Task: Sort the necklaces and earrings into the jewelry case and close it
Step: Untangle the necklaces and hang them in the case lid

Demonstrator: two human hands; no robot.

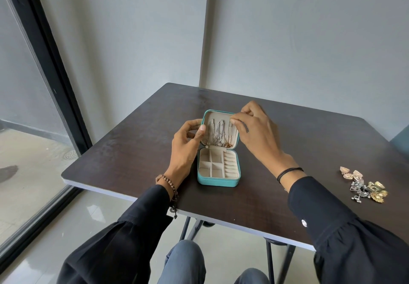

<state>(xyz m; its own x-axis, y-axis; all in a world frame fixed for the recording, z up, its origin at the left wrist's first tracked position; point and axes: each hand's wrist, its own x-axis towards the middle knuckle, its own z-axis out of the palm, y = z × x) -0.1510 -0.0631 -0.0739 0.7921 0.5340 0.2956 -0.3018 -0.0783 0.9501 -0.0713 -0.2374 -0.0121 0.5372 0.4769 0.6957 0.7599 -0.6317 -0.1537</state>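
dark table (132, 151): left hand (186, 144) grips jewelry case lid (219, 115) (right hand (254, 129) pinches necklace (230, 133)).

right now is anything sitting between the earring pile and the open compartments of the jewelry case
No object does. The earrings lie on the right of the table, the teal jewelry case is open with its compartments uncovered, and only the person's own right forearm crosses the tabletop between them.

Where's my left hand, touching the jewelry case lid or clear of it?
Touching. The head view shows the left hand pinching the left edge of the lid, thumb in front, fingers behind.
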